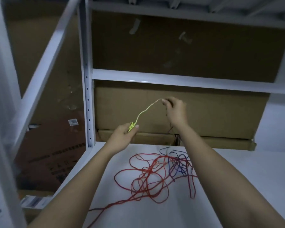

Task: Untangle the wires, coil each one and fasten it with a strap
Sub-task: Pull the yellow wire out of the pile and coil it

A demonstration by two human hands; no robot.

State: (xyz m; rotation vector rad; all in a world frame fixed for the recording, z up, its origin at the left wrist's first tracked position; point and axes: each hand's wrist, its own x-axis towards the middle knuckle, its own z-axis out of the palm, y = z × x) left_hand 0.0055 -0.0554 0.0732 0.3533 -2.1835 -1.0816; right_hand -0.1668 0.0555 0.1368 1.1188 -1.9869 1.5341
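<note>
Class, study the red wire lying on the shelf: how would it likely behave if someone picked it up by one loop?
Probably floppy: the red wire lies in loose, irregular loops on the shelf. It would likely drag the blue wire along, since the two cross and overlap. It looks thin, so probably light, and unlikely to roll.

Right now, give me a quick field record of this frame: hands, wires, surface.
left hand: grips a small bundle of the yellow-green wire
right hand: raised, pinches the wire's far end
yellow-green wire: spans between both hands, above the shelf
red wire: loose tangle on the white shelf, one strand trailing off the front
blue wire: mixed into the tangle's right side
strap: none seen
behind: cardboard boxes
</note>
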